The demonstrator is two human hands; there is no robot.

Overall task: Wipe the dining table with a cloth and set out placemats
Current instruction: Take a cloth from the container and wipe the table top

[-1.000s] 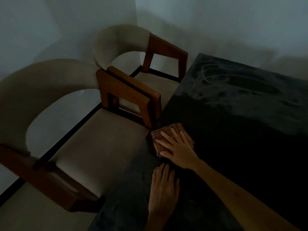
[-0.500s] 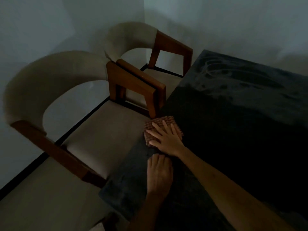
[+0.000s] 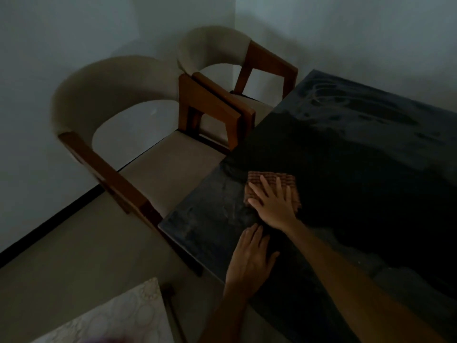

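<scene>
Room: a dim corner with pale walls (image 3: pixel 99 33), a dark skirting line at their foot and a light floor (image 3: pixel 74 256).
Surface: a dark dining table (image 3: pixel 358 157) with a stone-like top, running from the lower middle toward the upper right; a greyish smeared patch shows at its far end and a mottled grey strip along its near left corner.
Near chair: a wooden-framed armchair (image 3: pixel 160 169) with a curved beige back and beige seat, drawn up to the left edge of the surface.
Far chair: a second armchair (image 3: pixel 222 58) of the same kind, in the corner, its arm just beside the near chair's arm.
Pale sheet: a light, patterned flat piece (image 3: pixel 118 318) at the bottom left, low over the floor — too dim to tell what it is.
Left hand: left hand (image 3: pixel 249 263) lies flat on the surface near its left edge, fingers straight and together, holding nothing.
Right hand: right hand (image 3: pixel 274 204) presses palm-down on the cloth, fingers spread wide and straight, forearm reaching in from the lower right.
Cloth: a folded reddish-brown checked cloth (image 3: pixel 272 178) on the surface near the left edge — its far edge and right side show beyond the fingers, the rest is under the palm.
</scene>
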